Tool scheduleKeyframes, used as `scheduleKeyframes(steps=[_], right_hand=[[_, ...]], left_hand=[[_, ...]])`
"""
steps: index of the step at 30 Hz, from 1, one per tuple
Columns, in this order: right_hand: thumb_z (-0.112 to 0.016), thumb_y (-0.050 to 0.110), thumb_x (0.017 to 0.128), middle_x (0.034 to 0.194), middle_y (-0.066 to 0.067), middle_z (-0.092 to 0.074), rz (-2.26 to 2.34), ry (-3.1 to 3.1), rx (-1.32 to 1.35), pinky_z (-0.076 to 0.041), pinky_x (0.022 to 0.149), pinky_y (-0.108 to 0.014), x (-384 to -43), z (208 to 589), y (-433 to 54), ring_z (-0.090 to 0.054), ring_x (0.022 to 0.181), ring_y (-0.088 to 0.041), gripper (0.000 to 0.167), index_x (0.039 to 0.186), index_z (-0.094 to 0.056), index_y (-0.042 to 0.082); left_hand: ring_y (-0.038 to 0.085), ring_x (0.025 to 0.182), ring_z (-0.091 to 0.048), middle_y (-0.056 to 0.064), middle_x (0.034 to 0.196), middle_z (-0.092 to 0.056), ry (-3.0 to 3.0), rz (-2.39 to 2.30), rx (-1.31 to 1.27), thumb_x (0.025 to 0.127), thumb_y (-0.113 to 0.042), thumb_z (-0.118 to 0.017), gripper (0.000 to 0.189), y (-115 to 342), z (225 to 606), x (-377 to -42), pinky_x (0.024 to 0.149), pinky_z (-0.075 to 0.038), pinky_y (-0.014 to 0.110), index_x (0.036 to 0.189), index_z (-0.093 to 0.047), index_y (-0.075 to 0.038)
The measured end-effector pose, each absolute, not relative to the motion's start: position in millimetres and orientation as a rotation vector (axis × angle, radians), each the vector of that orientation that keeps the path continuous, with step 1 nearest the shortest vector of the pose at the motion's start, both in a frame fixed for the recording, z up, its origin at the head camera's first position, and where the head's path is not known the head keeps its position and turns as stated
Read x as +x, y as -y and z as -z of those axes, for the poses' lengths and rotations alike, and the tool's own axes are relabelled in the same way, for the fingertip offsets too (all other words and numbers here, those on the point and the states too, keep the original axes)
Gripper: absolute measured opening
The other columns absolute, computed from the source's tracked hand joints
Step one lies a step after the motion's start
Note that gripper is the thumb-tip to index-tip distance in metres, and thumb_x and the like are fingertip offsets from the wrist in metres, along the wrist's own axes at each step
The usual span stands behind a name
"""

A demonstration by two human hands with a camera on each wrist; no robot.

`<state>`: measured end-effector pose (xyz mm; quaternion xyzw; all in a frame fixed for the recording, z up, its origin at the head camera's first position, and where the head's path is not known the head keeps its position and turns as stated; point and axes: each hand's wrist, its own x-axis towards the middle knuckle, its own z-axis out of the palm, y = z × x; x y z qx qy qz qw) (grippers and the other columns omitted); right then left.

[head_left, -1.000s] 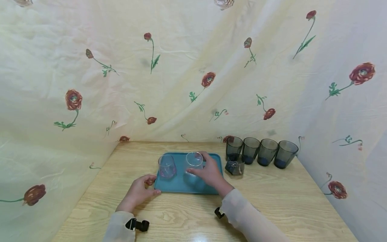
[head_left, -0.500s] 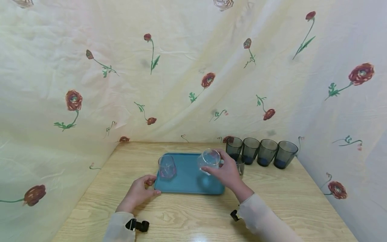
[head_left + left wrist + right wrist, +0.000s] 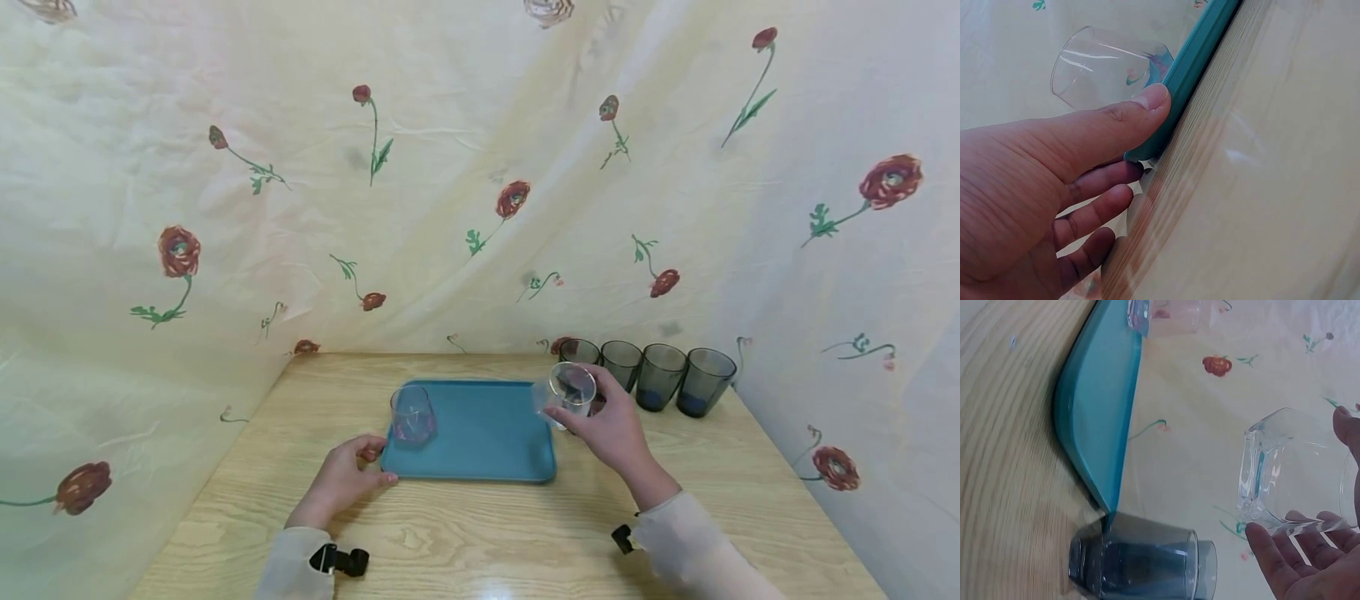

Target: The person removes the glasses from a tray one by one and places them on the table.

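My right hand (image 3: 611,425) grips a clear glass tumbler (image 3: 1294,465) with a faceted base, holding it raised by the tray's right end. In the head view the clear tumbler tilts left and covers most of a short smoky glass. That smoky glass (image 3: 1141,559) shows beside the tray in the right wrist view. At the left front corner of the blue tray (image 3: 480,433), my left hand (image 3: 348,479) holds the tray between thumb and index finger, its other fingers loosely bent. A pinkish clear glass (image 3: 412,414) stands on the tray's left part.
A row of tall smoky glasses (image 3: 662,379) stands at the back right of the wooden table (image 3: 450,533), close to the flowered cloth (image 3: 435,183) behind. The leftmost of them is partly hidden by my right hand and the tumbler.
My right hand has carried the clear tumbler rightward from over the middle of the tray to its right edge, in front of the short smoky glass. The left hand has stayed put.
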<state>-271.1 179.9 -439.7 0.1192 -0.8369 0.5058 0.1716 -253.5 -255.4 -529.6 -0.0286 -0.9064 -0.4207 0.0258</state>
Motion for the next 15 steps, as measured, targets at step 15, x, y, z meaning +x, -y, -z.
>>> scheduleKeyframes(steps=[15], right_hand=[[-0.086, 0.047, 0.087, 0.132, -0.005, -0.065, -1.319, 2.318, 0.119, -0.048, 0.073, -0.019, -280.8, 432.8, -236.3, -0.058, 0.106, -0.010, 0.072, 0.145, -0.056, 0.016]], left_hand=[[0.016, 0.103, -0.062, -0.005, 0.109, -0.069, 2.810, 1.293, -0.085, 0.076, -0.031, -0.097, 0.062, 256.2, 531.7, -255.1, 0.091, -0.053, 0.044, 0.131, -0.071, -0.018]])
